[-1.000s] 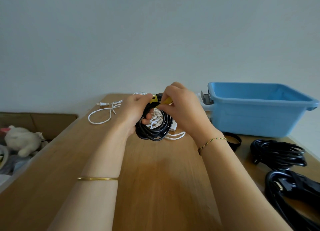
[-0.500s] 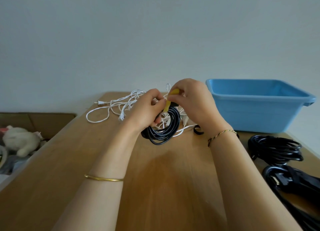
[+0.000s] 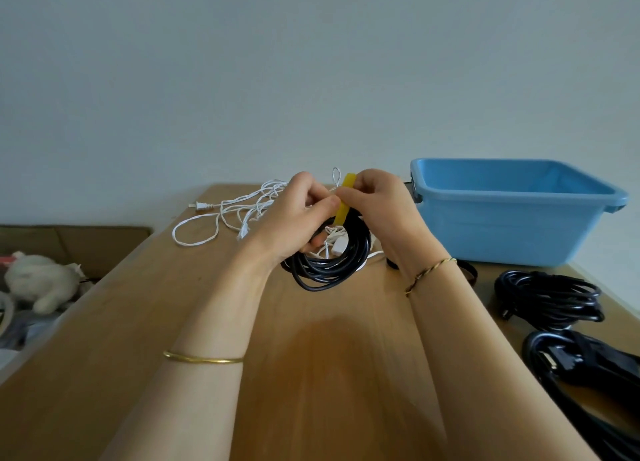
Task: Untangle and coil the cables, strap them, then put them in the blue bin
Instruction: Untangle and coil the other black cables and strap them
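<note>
Left hand: the left hand point(image 3: 298, 214) has its fingers curled round the top of the black coil point(image 3: 329, 270), and its fingertip touches the strap.
Right hand: the right hand point(image 3: 377, 214) pinches the upper end of the yellow strap point(image 3: 344, 199) between thumb and fingers, so the strap stands up between the two hands.
Black coil: it hangs below both hands, its lower loops close over the table point(image 3: 138, 322) (whether they touch the wood I cannot tell).
Step in hand: by my reading, strapping this coil, with the strap not yet closed round the bundle.
How to do it well: I would grip all the loops together with the left hand so none slips out. The right hand can then draw the strap snug round the whole bundle and press its end flat onto itself.
Watch for: the white cable point(image 3: 221, 214) lies loose beyond the left hand, and a white piece shows through the coil's middle. Check that it is behind the coil and not caught in it before closing the strap.
Blue bin: the blue bin point(image 3: 502, 232) stands just to the right of the right hand, an easy reach once the strap holds.
Other cables: one more black coil point(image 3: 550, 298) lies right of the right forearm, with a black bundle point(image 3: 588, 367) nearer the elbow. No strap shows on either.
</note>
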`<state>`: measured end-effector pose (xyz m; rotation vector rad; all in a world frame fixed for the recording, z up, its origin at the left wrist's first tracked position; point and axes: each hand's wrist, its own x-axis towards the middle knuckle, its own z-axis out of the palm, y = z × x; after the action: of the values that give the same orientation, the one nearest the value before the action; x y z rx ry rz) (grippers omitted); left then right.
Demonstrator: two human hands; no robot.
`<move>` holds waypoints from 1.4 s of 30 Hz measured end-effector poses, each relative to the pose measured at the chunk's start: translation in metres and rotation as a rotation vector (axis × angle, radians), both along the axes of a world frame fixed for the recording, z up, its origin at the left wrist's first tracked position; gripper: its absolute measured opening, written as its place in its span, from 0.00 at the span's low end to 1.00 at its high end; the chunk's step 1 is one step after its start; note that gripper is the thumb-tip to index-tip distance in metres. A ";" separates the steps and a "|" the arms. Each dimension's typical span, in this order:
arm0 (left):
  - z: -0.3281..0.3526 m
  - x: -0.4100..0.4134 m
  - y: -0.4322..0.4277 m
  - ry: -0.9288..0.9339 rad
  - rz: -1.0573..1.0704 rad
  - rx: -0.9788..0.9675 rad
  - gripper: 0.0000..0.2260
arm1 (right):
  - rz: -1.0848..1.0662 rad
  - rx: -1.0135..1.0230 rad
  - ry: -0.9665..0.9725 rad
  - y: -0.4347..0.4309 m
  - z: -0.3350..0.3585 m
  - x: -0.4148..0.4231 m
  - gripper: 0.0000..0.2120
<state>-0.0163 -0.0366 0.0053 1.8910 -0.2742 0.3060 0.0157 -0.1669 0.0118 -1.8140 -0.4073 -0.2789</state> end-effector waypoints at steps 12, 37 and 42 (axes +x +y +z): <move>0.001 -0.004 0.001 -0.096 -0.002 0.227 0.11 | 0.055 0.200 0.200 -0.007 -0.001 0.001 0.12; 0.042 -0.028 -0.058 -0.126 -0.204 0.011 0.10 | -0.077 -0.391 0.037 -0.074 0.070 -0.053 0.14; 0.044 -0.015 -0.125 0.080 -0.351 -0.223 0.11 | -0.038 -0.402 0.228 -0.150 0.085 -0.070 0.12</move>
<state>-0.0314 -0.1613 0.0494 1.5969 -0.4896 0.0207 -0.0541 -0.3166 0.0969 -2.2213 -0.2808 -0.0120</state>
